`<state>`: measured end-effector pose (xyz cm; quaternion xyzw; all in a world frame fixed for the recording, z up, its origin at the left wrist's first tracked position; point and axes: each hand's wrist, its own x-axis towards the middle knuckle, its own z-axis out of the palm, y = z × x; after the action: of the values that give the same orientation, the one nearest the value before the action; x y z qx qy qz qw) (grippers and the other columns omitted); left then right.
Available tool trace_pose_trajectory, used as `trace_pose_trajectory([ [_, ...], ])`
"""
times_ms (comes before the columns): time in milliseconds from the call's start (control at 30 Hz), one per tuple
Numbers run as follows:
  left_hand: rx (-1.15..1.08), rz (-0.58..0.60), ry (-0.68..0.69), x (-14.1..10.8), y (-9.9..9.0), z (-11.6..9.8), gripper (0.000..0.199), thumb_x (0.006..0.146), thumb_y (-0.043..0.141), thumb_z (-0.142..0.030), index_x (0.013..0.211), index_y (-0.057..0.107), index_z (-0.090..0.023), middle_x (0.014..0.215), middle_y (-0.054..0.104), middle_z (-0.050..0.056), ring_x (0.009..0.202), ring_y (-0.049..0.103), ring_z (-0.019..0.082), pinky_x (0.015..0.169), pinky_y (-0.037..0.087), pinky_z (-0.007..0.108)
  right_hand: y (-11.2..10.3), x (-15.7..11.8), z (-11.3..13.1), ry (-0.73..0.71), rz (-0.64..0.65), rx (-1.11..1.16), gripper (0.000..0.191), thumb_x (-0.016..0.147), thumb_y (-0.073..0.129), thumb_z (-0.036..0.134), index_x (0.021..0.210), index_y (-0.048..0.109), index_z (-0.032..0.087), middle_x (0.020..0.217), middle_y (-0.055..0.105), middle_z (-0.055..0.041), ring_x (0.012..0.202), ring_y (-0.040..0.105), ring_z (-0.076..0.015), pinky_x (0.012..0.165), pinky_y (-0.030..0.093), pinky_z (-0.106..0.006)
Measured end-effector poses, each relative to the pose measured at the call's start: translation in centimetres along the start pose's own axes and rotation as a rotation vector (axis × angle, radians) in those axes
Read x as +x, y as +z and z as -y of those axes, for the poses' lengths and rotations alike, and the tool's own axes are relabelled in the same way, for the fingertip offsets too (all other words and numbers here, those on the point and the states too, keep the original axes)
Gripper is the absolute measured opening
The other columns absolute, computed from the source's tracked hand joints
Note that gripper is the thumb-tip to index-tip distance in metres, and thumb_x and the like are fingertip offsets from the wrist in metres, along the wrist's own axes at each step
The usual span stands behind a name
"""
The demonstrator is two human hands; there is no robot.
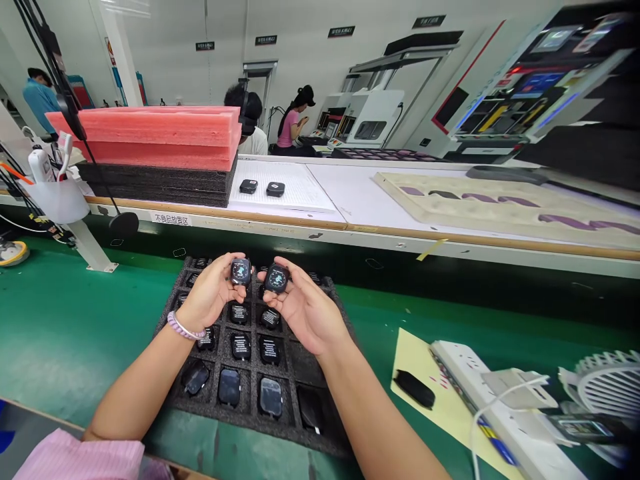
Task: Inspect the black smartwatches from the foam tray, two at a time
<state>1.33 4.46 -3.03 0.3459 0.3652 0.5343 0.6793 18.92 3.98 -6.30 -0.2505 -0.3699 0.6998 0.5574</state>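
Through the head camera I have a watch in each hand, both held up over the foam tray [253, 383] on the green desk [115, 320]. My left hand [213, 290] pinches the left watch [241, 271] by its edges between thumb and fingers; my right hand [313, 317] grips the right watch [277, 278] the same way. The two watches are side by side, near each other but apart, upright with lit dials facing me. Beneath them, the tray's square pockets hold more watches: several show white text, while those in the nearest row [229, 387] look dark. A pocket [306, 365] under my right wrist looks empty. A scrunchie [185, 327] circles my left wrist. Off to the right I see a yellow sheet [407, 357] with a black object [415, 389] on it, and a power strip [510, 413] lying partly over the sheet, a white cable [493, 403] running from its plug. Behind the desk, a raised shelf [350, 180] carries pink foam [165, 137] stacked on black foam [160, 183], two small black pieces [262, 188] and a pale tray [430, 210] of purple and dark strips. Further back, three people are at a distance.
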Motion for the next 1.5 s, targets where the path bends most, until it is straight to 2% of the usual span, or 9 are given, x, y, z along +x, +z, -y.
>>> trace_pose_trajectory([
  [200, 0.144, 0.068, 0.160, -0.4, -0.5, 0.5, 0.045, 0.089, 0.061, -0.027, 0.132, 0.053, -0.016, 0.089, 0.063, 0.002, 0.059, 0.066, 0.012, 0.058, 0.059, 0.025, 0.4, -0.4, 0.0, -0.045, 0.006, -0.065, 0.044, 0.078, 0.083, 0.038, 0.113, 0.061, 0.023, 0.102, 0.072, -0.0062, 0.068, 0.062, -0.0145, 0.068, 0.049, -0.028],
  [300, 0.215, 0.108, 0.199, -0.5, -0.5, 0.6, 0.052, 0.079, 0.067, -0.024, 0.129, 0.055, -0.017, 0.097, 0.064, 0.003, 0.065, 0.070, 0.014, 0.065, 0.062, 0.027, 0.5, -0.5, -0.1, -0.076, -0.002, -0.117, 0.045, 0.076, 0.083, 0.029, 0.115, 0.061, 0.023, 0.103, 0.072, -0.0042, 0.068, 0.062, -0.0128, 0.068, 0.048, -0.027],
  [467, 0.271, 0.119, 0.210, -0.6, -0.2, 0.7, 0.048, 0.074, 0.065, -0.022, 0.122, 0.056, -0.017, 0.098, 0.065, 0.003, 0.065, 0.071, 0.015, 0.065, 0.063, 0.027, 0.7, -0.8, 0.0, -0.125, 0.028, -0.176, 0.043, 0.078, 0.078, 0.024, 0.117, 0.061, 0.024, 0.101, 0.071, -0.0022, 0.069, 0.061, -0.0123, 0.068, 0.049, -0.027],
  [633, 0.328, 0.118, 0.256, -0.5, -0.4, 1.0, 0.048, 0.075, 0.068, -0.022, 0.120, 0.054, -0.018, 0.102, 0.065, 0.004, 0.063, 0.067, 0.012, 0.063, 0.059, 0.026, 0.8, -0.9, 0.1, -0.115, 0.054, -0.151, 0.042, 0.083, 0.078, 0.030, 0.121, 0.062, 0.024, 0.103, 0.072, -0.0037, 0.072, 0.065, -0.0144, 0.070, 0.052, -0.028],
  [833, 0.488, 0.015, 0.440, 0.0, -0.9, 1.5, 0.045, 0.075, 0.071, -0.019, 0.119, 0.059, -0.019, 0.107, 0.064, 0.005, 0.097, 0.062, 0.017, 0.084, 0.051, 0.027, 0.7, -1.3, -0.1, -0.088, 0.172, -0.162, 0.047, 0.089, 0.080, 0.040, 0.131, 0.060, 0.030, 0.115, 0.069, -0.0037, 0.095, 0.071, -0.0207, 0.091, 0.055, -0.037],
  [1100, 0.630, -0.019, 0.458, -0.4, -0.9, 1.2, 0.041, 0.080, 0.065, -0.017, 0.121, 0.062, -0.021, 0.091, 0.061, 0.002, 0.086, 0.058, 0.017, 0.081, 0.046, 0.027, 1.0, -1.7, 0.1, -0.122, 0.168, -0.198, 0.038, 0.087, 0.082, 0.041, 0.120, 0.067, 0.031, 0.114, 0.067, -0.0035, 0.090, 0.073, -0.0221, 0.089, 0.058, -0.041],
  [1233, 0.589, -0.019, 0.461, -0.6, -0.7, 1.3, 0.047, 0.079, 0.067, -0.019, 0.125, 0.059, -0.021, 0.101, 0.063, 0.004, 0.090, 0.059, 0.018, 0.083, 0.047, 0.028, 1.1, -1.5, 0.4, -0.068, 0.168, -0.139, 0.045, 0.085, 0.084, 0.040, 0.124, 0.065, 0.030, 0.113, 0.069, -0.0045, 0.088, 0.073, -0.0228, 0.083, 0.059, -0.038],
  [1367, 0.609, -0.061, 0.480, -0.9, -0.5, 1.1, 0.044, 0.080, 0.065, -0.018, 0.124, 0.059, -0.020, 0.096, 0.061, 0.003, 0.084, 0.056, 0.016, 0.077, 0.047, 0.026, 1.1, -1.5, 0.7, -0.019, 0.171, -0.056, 0.045, 0.083, 0.085, 0.036, 0.123, 0.066, 0.030, 0.111, 0.070, -0.0047, 0.074, 0.069, -0.0171, 0.071, 0.057, -0.031],
  [1500, 0.636, -0.083, 0.502, -1.1, -0.2, 0.9, 0.044, 0.079, 0.065, -0.017, 0.123, 0.059, -0.020, 0.098, 0.061, 0.003, 0.082, 0.054, 0.015, 0.074, 0.045, 0.025, 1.2, -1.6, 0.9, -0.008, 0.168, -0.013, 0.046, 0.081, 0.087, 0.034, 0.123, 0.067, 0.029, 0.111, 0.070, -0.0048, 0.072, 0.064, -0.0145, 0.072, 0.055, -0.030],
])
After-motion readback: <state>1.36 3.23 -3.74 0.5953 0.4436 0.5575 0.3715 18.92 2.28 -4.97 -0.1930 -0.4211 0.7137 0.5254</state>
